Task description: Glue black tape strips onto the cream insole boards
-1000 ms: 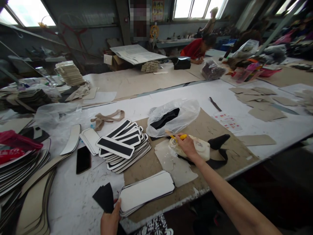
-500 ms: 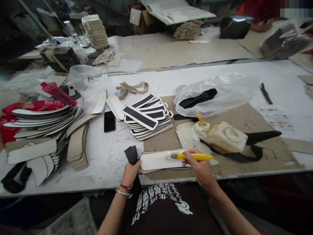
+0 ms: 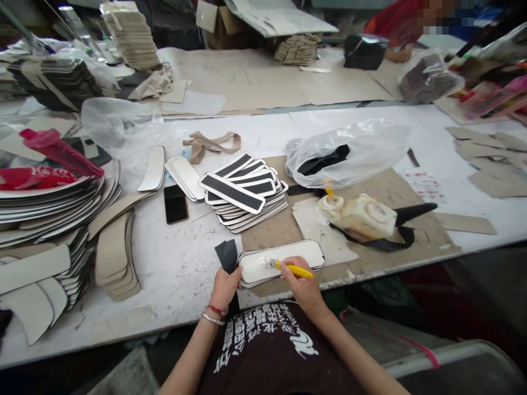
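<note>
My right hand (image 3: 302, 282) is closed around the yellow handle of a paintbrush (image 3: 294, 269). Its bristles rest on the top piece of a small stack of white, round-ended strips (image 3: 284, 255) at the table's near edge. At the left end of that stack, my left hand (image 3: 225, 288) grips a black fabric strip (image 3: 226, 255), its thumb close to the stack's edge. Beyond lies a pile of white pieces with black strips on them (image 3: 247, 192). A stained cream plastic container (image 3: 362, 216) lies to the right, with something yellow in its opening.
Stacks of curved beige pieces (image 3: 117, 258) and white-faced panels (image 3: 37, 269) fill the left. A phone (image 3: 175, 204) lies near the pile. A clear plastic bag (image 3: 370, 145) holds black material. Across the table, a person's hand (image 3: 399, 54) rests beside a black block.
The brush has moved left along the top white strip, with my right hand following. My left hand still holds the black strip. The camera view has shifted, showing more of the right side.
</note>
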### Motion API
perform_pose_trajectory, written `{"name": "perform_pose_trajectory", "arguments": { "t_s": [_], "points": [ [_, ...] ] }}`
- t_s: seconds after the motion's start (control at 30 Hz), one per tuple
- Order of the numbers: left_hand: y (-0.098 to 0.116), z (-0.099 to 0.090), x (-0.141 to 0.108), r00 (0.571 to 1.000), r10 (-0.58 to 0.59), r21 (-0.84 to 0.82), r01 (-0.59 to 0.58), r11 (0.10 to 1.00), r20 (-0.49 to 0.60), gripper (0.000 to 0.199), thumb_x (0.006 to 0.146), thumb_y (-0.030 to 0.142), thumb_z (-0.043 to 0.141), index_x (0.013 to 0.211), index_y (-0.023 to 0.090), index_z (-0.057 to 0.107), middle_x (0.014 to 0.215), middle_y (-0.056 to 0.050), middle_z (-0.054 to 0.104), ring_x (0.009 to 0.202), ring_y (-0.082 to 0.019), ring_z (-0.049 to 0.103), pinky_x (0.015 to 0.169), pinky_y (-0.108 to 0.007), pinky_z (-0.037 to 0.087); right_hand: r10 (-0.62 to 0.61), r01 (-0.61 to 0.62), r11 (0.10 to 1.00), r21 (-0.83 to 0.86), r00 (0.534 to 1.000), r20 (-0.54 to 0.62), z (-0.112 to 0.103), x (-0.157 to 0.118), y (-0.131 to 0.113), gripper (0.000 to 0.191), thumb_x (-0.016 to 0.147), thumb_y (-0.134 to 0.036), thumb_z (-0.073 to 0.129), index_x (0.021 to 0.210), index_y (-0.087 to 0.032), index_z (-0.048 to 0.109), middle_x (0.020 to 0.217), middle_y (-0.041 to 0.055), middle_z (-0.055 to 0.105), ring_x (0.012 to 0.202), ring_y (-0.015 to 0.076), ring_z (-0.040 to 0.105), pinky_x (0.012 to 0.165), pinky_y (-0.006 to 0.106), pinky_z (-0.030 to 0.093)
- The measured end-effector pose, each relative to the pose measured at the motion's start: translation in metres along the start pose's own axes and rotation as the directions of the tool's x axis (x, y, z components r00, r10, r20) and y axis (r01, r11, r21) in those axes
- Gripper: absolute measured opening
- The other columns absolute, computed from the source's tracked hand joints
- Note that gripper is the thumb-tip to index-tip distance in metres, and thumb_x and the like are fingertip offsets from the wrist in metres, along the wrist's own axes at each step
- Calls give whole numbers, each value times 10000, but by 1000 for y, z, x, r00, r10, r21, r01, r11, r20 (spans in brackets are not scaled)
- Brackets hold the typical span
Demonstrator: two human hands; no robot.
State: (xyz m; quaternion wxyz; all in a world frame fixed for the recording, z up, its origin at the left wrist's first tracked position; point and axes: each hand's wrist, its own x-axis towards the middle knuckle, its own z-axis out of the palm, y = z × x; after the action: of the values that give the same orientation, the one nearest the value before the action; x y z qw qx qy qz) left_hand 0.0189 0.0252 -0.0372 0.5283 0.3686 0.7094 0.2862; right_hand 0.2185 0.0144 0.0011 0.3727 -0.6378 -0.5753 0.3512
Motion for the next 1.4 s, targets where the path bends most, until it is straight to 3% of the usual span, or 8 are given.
{"name": "perform_pose_trajectory", "arguments": {
  "t_s": [0.3, 0.53, 0.73, 0.83, 1.03, 1.1, 1.27, 1.4],
  "points": [
    [-2, 1, 1, 1000, 12, 26, -12, 1000, -8, 318, 693, 394, 559, 465, 187, 481, 417, 25, 486, 465, -137, 463, 549, -264, 366, -183, 88, 931, -355, 952, -244, -53, 3, 18, 141, 861, -258, 456, 800, -190, 565, 781, 43, 557, 777, 165, 529, 734, 315, 451],
    [-4, 0, 2, 1000, -18, 120, 18, 993, -5, 426, 694, 451, 563, 373, 187, 468, 413, -9, 512, 506, -163, 504, 587, -281, 375, -300, 144, 868, -475, 915, -271, -76, 3, 18, 94, 860, -203, 462, 881, -194, 553, 839, 58, 552, 813, 166, 550, 757, 321, 475],
    [3, 1, -1, 999, -23, 131, 27, 991, -28, 417, 684, 458, 577, 383, 187, 475, 397, -1, 505, 461, -155, 483, 549, -278, 368, -264, 168, 782, -600, 962, -75, -49, -13, 11, 107, 861, -173, 450, 866, -196, 555, 836, 67, 540, 810, 176, 551, 735, 302, 473],
    [7, 1, -3, 999, -39, 126, 43, 991, -33, 404, 682, 462, 576, 400, 187, 487, 395, 5, 501, 449, -151, 471, 537, -278, 367, -251, 228, 801, -554, 967, 35, -32, -22, 4, 110, 859, -165, 447, 839, -196, 550, 832, 61, 544, 801, 166, 548, 727, 284, 472],
    [6, -1, -2, 1000, -23, 120, 23, 993, -6, 419, 694, 446, 567, 376, 194, 462, 402, 0, 506, 479, -159, 496, 570, -278, 384, -275, 188, 810, -555, 958, -78, -36, -20, 5, 105, 858, -168, 453, 880, -188, 553, 861, 68, 547, 849, 174, 544, 785, 301, 464],
    [5, -1, -2, 1000, -5, 125, 3, 992, 12, 412, 703, 431, 558, 380, 196, 461, 402, 0, 504, 478, -161, 495, 567, -279, 383, -247, 175, 812, -557, 967, -56, -29, -20, 3, 108, 857, -173, 450, 858, -189, 558, 846, 68, 548, 835, 180, 546, 770, 307, 468],
    [2, 0, -1, 999, 41, 87, -43, 995, 27, 368, 716, 407, 543, 424, 196, 472, 417, 6, 505, 472, -155, 482, 552, -274, 380, -191, 214, 952, -219, 974, 123, 10, -27, -24, 102, 841, -171, 466, 860, -191, 565, 847, 56, 560, 828, 162, 546, 751, 282, 472],
    [2, -2, -2, 998, 42, 61, -44, 997, 41, 353, 714, 401, 536, 436, 195, 469, 411, 9, 499, 462, -150, 472, 543, -271, 378, -103, 102, 994, 28, 993, 51, 19, -25, -36, 132, 856, -238, 472, 777, -196, 570, 778, 24, 575, 797, 147, 550, 735, 273, 463]
  ]
}}
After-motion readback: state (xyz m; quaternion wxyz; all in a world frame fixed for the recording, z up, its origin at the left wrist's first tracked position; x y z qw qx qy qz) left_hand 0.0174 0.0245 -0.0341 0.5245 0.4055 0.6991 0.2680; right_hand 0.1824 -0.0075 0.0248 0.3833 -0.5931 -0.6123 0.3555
